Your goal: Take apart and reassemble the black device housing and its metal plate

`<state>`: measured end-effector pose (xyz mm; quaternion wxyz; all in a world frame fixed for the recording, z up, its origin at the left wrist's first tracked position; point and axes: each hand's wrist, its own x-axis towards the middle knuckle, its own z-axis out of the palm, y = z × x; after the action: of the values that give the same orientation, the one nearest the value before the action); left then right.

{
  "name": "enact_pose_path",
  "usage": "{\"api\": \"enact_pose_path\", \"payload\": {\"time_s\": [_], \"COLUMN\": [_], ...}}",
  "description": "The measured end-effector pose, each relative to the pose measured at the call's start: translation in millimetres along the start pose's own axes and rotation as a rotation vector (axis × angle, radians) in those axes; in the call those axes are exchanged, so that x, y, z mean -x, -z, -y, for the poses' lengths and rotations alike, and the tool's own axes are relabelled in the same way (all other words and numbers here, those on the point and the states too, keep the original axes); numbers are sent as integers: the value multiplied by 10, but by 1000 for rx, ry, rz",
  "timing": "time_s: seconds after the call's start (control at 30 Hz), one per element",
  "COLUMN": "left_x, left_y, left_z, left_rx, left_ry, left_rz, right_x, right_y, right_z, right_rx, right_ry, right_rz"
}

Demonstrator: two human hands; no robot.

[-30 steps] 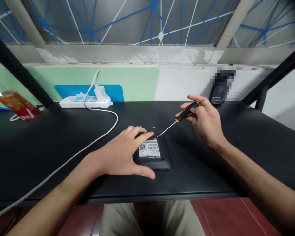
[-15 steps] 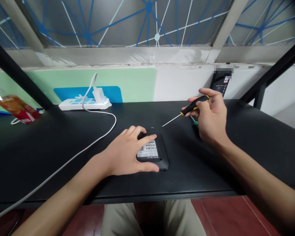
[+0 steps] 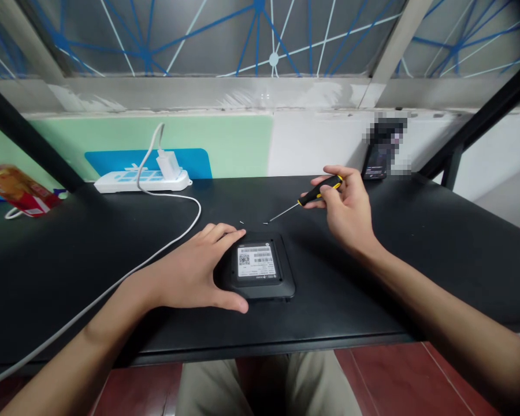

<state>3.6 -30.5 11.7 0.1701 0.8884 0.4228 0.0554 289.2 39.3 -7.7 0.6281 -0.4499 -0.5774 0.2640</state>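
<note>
While the device (image 3: 258,264) lay flat, left fingers (image 3: 233,237) spread around its left side. Right fingers (image 3: 331,198) pinched a screwdriver (image 3: 311,195).

A black table (image 3: 329,306) holds a flat labelled device (image 3: 260,263) and two tiny screws (image 3: 241,222). A white power strip (image 3: 125,181) lies behind.

the right grip (image 3: 351,211) holds a screwdriver (image 3: 308,198), the left grip (image 3: 195,267) spread around a black device (image 3: 260,263)

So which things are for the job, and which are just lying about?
Seem part of the job: screwdriver in the right hand, labelled black device, two tiny metal bits, perhaps screws.

Seem just lying about: bottle, power strip, charger, white cable, phone.
</note>
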Motion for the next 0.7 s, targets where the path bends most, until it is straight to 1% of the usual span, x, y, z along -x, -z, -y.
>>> {"api": "enact_pose_path", "payload": {"time_s": [0.2,0.4,0.5,0.57,0.7], "left_x": [37,40,26,17,8], "left_y": [23,19,14,14,17], "left_z": [55,56,63,68,77], "left_rx": [54,54,46,33,19], "left_ry": [6,1,4,16,37], "left_rz": [42,26,10,-8,-30], "right_x": [6,-42,-66,-63,0], "right_y": [-14,43,69,73,42], "right_z": [12,65,103,131,178], "right_rx": [-25,-122,-183,-219,-274], "right_ry": [-13,-7,-62,-116,-189], "right_rz": [-4,-64,-93,-67,47]}}
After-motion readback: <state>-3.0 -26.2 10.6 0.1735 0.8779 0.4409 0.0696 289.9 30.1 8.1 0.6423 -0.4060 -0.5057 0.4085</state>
